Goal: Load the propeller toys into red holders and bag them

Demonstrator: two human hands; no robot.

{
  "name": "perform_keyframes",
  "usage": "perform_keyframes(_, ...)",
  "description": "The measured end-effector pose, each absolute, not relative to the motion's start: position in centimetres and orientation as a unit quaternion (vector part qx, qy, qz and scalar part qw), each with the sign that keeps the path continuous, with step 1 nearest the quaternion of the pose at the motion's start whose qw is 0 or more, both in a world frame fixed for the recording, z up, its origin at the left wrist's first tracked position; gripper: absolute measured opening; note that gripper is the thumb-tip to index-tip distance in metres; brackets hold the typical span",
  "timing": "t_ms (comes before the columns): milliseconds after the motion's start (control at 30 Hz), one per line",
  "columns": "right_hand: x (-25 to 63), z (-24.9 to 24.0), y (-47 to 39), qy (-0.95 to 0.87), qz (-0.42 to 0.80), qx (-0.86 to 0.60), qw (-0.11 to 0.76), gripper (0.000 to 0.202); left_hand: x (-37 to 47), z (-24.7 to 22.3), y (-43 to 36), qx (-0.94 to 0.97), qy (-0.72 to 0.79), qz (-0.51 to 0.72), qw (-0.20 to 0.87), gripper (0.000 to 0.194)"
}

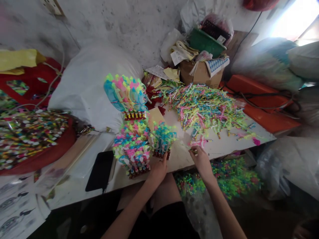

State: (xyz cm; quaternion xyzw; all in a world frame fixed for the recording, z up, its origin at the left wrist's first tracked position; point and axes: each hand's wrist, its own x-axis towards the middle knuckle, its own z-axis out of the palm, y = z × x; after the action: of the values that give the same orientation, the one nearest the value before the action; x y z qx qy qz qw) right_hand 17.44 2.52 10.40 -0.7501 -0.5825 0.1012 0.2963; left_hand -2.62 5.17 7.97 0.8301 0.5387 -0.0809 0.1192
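My left hand rests at the front of a small rack filled with upright blue and green plastic pieces, its index finger against the rack's red base. What its other fingers do is partly hidden. My right hand is pinched on a small colourful stick at the table's front edge, right of the rack. Fuller racks of pink, blue and yellow pieces stand left of my left hand, and another filled rack is behind them. A large heap of loose colourful sticks lies beyond my right hand.
A black phone-like slab lies at the left on the table. Further left is a red basin of small pieces. A white sack, a cardboard box and an orange object stand behind. Bright green pieces lie below the table.
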Motion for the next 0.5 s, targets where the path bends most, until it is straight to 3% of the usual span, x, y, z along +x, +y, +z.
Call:
perform_keyframes(100, 17.1, 12.4, 1.7, -0.584, 0.154, -0.704, 0.372, 0.024, -3.0, 8.3, 5.0, 0.833, 0.533, -0.057, 0.133, 0.06)
perform_keyframes(267, 16.1, 13.2, 1.2, -0.565, 0.209, -0.708, 0.368, 0.028, -4.2, 8.1, 3.6, 0.794, 0.564, 0.067, 0.219, 0.051)
perform_keyframes(500, 19.0, 7.0, -0.7, -0.257, 0.47, -0.652, 0.537, 0.035, -6.5, 6.4, 0.3, 0.714, 0.572, 0.113, 0.389, 0.037)
